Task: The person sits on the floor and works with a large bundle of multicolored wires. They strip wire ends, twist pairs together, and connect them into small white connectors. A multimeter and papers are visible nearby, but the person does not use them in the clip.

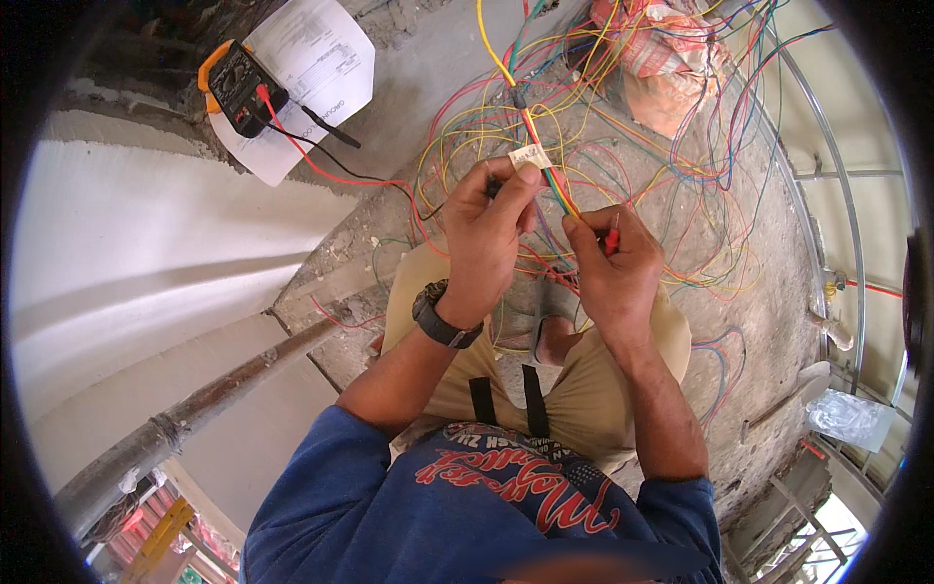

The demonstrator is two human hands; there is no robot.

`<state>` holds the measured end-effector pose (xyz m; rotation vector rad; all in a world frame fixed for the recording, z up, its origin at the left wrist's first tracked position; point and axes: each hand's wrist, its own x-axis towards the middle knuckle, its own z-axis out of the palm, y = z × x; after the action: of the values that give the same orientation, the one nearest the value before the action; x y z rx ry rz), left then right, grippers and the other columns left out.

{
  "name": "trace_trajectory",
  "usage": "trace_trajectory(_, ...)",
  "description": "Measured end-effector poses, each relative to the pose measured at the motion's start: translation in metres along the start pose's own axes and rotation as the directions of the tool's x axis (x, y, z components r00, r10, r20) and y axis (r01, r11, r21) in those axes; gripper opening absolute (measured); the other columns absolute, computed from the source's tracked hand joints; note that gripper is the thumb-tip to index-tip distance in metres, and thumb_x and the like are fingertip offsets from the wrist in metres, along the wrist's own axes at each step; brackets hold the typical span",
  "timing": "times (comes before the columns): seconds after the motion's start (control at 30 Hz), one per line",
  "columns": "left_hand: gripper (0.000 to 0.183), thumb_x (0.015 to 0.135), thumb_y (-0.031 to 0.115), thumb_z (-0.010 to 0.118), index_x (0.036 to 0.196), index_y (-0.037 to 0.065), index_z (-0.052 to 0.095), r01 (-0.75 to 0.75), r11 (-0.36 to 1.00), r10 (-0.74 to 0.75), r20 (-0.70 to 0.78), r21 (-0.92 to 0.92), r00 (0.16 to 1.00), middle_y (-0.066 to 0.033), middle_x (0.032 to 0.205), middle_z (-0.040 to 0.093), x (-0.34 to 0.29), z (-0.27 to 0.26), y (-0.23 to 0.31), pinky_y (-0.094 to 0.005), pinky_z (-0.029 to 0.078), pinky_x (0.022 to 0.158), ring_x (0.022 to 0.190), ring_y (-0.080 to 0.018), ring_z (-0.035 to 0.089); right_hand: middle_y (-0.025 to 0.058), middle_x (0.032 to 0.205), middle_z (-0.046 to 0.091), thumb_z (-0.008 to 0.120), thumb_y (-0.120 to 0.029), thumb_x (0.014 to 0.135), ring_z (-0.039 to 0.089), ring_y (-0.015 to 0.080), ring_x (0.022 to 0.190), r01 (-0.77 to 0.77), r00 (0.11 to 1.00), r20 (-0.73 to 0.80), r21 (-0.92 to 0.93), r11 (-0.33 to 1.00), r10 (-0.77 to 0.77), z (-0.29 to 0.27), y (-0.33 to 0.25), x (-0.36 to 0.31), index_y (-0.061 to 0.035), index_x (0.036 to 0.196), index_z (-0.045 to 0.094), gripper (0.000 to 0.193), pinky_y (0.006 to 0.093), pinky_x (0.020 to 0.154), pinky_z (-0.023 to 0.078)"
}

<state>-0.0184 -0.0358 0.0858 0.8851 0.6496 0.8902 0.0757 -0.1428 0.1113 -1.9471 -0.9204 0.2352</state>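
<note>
- Below the multimeter point(241, 86): long round pipe point(233, 391), metal-looking, stained brown-grey, slanting past smooth whitish panels.
- The multimeter itself: black boxy body, orange edging, red and black leads plugged in. Lies on printed white paper point(326, 63), flat, with angular edges.
- Just right of the multimeter: a black rod-like piece point(331, 127), slim, overlapping the paper.
- Right of and lower than the multimeter: left hand point(491, 229), thumb and fingers closed in a pinch at the tag; something dark among the curled fingers, too hidden to identify. Dark watch point(443, 316) with textured strap on that wrist.
- Well right of the multimeter, somewhat lower: wire bundle point(562, 193), strung between both hands. Thin, glossy insulated strands, yellow, green and red among them, gathered under a dark wrap; small cream tag point(529, 157), marked, crosswise on it.
- Farther right, lower than the multimeter: right hand point(618, 268), thumb and forefinger pinching the strands, other fingers curled around a red probe point(612, 241) with thin bare tip.
- Far right of the multimeter, about level: crumpled reddish woven sack point(666, 92), loose coloured wire loops around it on rough, gritty concrete.
</note>
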Motion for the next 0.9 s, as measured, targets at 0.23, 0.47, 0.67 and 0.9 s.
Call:
trace_trajectory(0.23, 0.014, 0.097, 0.014, 0.069, 0.097, 0.001, 0.067, 0.038, 0.997, -0.036, 0.031, -0.06, 0.999, 0.0018, 0.072, 0.06, 0.0, -0.0001, -0.0043, -0.0203, 0.037, 0.052, 0.057, -0.0038, 0.048, 0.009, 0.065, 0.059, 0.078, -0.007, 0.083, 0.052, 0.017, 0.055, -0.039, 0.999, 0.016, 0.026, 0.999, 0.039, -0.0033, 0.0013, -0.0003, -0.001, 0.078, 0.064, 0.016, 0.0338, 0.052, 0.041)
trace_trajectory(0.47, 0.015, 0.098, 0.015, 0.069, 0.1, 0.0, 0.068, 0.036, 0.999, -0.035, 0.046, -0.026, 0.998, 0.0022, 0.071, 0.059, -0.0031, -0.0017, -0.0044, -0.0204, 0.036, 0.051, 0.057, -0.0037, 0.048, 0.0093, 0.064, 0.059, 0.077, -0.007, 0.084, 0.051, 0.0165, 0.055, -0.04, 0.999, 0.014, 0.031, 0.999, 0.039, -0.0049, 0.0031, -0.002, -0.0007, 0.078, 0.065, 0.015, 0.0336, 0.052, 0.041)
trace_trajectory(0.67, 0.016, 0.099, 0.016, 0.067, 0.1, 0.0, 0.068, 0.025, 0.998, -0.022, 0.048, -0.051, 0.999, 0.0017, 0.072, 0.059, -0.0052, -0.0025, -0.0031, -0.0209, 0.036, 0.051, 0.058, -0.0038, 0.048, 0.0099, 0.064, 0.059, 0.077, -0.008, 0.084, 0.051, 0.017, 0.054, -0.058, 0.998, 0.02, 0.038, 0.998, 0.057, -0.0035, 0.0051, -0.0027, -0.0003, 0.079, 0.066, 0.015, 0.0341, 0.052, 0.041)
trace_trajectory(0.9, 0.014, 0.099, 0.015, 0.066, 0.101, 0.0, 0.067, 0.006, 0.999, -0.005, 0.033, -0.036, 0.999, 0.0016, 0.071, 0.058, -0.0064, -0.0054, -0.0046, -0.0213, 0.036, 0.052, 0.058, -0.0043, 0.048, 0.0104, 0.064, 0.059, 0.077, -0.009, 0.084, 0.052, 0.0181, 0.055, -0.055, 0.998, 0.039, 0.013, 0.998, 0.054, -0.0033, 0.0047, -0.0025, -0.0002, 0.078, 0.065, 0.016, 0.0345, 0.053, 0.041)
